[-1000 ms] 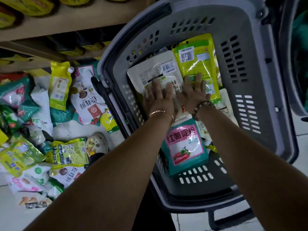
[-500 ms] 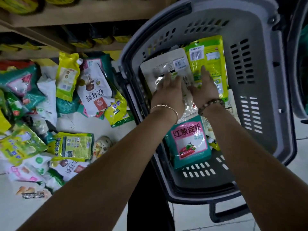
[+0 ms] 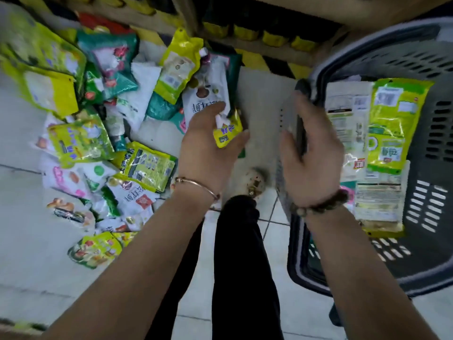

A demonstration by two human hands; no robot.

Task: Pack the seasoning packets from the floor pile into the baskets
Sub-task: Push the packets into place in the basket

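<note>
Between the fingers of your left hand (image 3: 208, 148), small yellow packet (image 3: 226, 134) pinched at the pile (image 3: 98, 143), right hand (image 3: 311, 155) slack, empty: pickup step; next, lift it over the rim of the basket (image 3: 436, 123).

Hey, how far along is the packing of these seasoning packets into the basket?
Probably under halfway. Done: several packets already lie in the grey basket, among them a yellow-green packet and a white packet. In hand: the left hand grips a small yellow packet at the pile's edge; the right hand is open over the basket's near rim. Left: the floor pile, many packets, not yet packed.
</note>
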